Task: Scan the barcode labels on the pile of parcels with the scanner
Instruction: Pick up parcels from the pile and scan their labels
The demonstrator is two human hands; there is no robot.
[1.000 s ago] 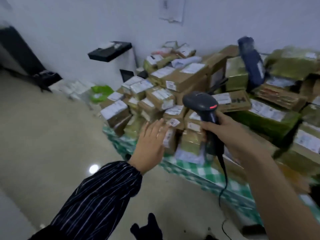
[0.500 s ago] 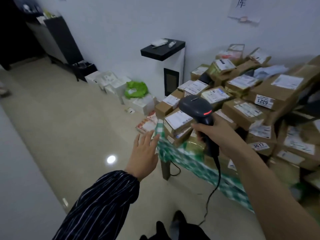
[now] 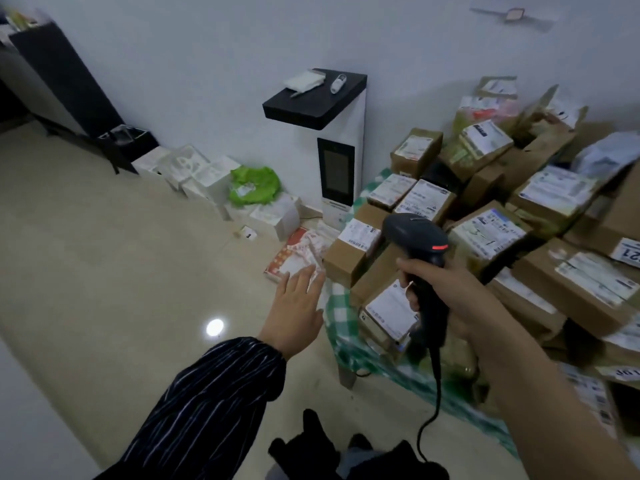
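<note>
Scanner (image 3: 415, 237) sat in R hand (image 3: 453, 296), fingers wrapped round handle, head over parcels (image 3: 571, 292) at pile's left edge. L hand (image 3: 298, 306) flat, fingers straight, holding nothing, slightly nearer tablecloth (image 3: 341, 317) corner vs 0.5 s before.

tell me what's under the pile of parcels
A green-and-white checked cloth lies under the pile of parcels and hangs over the near edge. One pale table leg shows below it. The tabletop itself is covered by cloth and boxes, so it cannot be seen.
</note>
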